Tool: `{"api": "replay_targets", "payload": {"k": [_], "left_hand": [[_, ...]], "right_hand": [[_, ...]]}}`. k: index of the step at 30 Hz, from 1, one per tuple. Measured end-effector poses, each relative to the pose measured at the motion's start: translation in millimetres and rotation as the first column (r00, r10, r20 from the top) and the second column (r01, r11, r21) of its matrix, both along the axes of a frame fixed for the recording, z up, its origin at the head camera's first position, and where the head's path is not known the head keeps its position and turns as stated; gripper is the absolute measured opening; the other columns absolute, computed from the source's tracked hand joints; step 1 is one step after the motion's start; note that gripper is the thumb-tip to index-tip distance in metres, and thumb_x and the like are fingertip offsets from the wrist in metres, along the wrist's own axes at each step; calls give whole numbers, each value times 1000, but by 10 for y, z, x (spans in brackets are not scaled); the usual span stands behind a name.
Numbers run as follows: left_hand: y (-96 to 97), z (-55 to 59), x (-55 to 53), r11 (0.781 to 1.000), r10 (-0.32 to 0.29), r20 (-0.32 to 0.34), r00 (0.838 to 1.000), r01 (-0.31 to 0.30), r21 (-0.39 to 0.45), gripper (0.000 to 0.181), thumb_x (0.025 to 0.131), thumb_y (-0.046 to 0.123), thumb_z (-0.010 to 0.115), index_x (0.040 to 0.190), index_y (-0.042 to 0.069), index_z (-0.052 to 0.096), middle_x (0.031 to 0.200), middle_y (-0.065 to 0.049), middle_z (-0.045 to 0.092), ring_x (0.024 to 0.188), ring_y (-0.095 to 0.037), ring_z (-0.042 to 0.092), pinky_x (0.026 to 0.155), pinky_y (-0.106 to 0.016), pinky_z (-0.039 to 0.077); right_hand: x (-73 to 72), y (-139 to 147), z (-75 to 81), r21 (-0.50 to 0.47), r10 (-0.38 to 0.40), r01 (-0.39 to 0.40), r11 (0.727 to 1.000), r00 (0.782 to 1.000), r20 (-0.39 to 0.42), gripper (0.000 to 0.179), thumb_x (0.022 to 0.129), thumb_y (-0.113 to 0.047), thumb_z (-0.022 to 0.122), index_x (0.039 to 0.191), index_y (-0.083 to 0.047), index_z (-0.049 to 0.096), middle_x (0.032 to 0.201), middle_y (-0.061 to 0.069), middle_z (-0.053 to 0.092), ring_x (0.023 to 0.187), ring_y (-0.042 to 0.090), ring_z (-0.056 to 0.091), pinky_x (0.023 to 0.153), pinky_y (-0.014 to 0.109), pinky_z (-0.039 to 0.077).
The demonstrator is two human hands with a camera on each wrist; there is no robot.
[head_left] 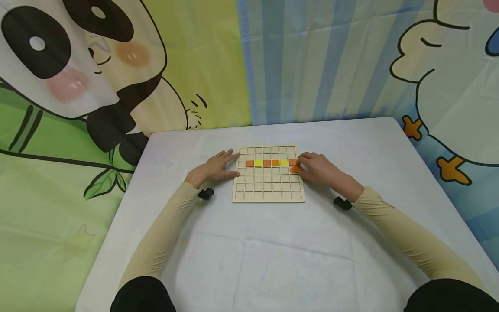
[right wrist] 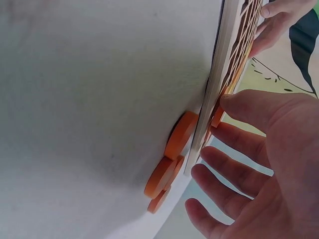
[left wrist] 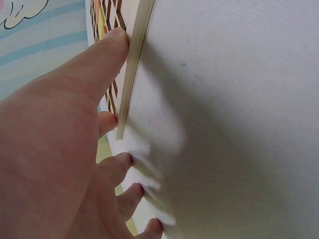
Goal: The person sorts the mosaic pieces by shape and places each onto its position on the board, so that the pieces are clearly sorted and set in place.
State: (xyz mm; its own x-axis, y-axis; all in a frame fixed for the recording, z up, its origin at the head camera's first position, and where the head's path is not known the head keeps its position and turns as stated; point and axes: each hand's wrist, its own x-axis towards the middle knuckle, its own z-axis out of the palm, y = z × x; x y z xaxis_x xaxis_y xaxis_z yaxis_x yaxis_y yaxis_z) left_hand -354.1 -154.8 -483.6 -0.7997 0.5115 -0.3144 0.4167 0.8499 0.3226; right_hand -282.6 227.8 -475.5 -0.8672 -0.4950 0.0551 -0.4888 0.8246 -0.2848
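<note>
A pale wooden grid board (head_left: 269, 188) lies on the table, with a row of orange and yellow square tiles (head_left: 267, 163) across it. My left hand (head_left: 215, 168) rests at its left edge, fingers spread. In the left wrist view the thumb (left wrist: 107, 55) presses the board's rim; other fingertips touch the cloth. At the right edge my right hand (head_left: 321, 170) pinches a small orange piece (right wrist: 217, 117) between thumb and index finger; the remaining fingers are loosely bent. Several thick, round-edged orange pieces (right wrist: 180, 135) sit together beside the board in the right wrist view.
A white cloth (head_left: 273, 260) covers the table, with faint creases. Behind it hang printed curtains (head_left: 296, 60) with cartoon animals. A small black camera (head_left: 206, 193) is worn at the left wrist and another black camera (head_left: 342, 203) at the right.
</note>
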Motion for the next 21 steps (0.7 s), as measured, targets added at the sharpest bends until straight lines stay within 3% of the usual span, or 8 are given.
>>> {"api": "replay_targets", "payload": {"k": [11, 21], "left_hand": [[-7, 4, -6, 1000, 2, 8, 1000, -2, 8, 87, 93, 66, 56, 162, 30, 17, 171, -7, 5, 158, -36, 3, 126, -60, 12], [-1, -8, -16, 1000, -2, 13, 1000, 1, 8, 87, 93, 65, 56, 162, 29, 18, 171, -6, 5, 158, -36, 3, 126, -60, 12]], "right_hand": [[-18, -100, -28, 2, 11, -11, 1000, 1000, -15, 26, 95, -25, 69, 116, -8, 69, 130, 14, 63, 122, 34, 59, 96, 55, 49], [-29, -229, -68, -12, 59, -60, 998, 996, -61, 23, 96, -25, 70, 113, -10, 69, 124, 9, 65, 112, 28, 61, 91, 51, 48]]}}
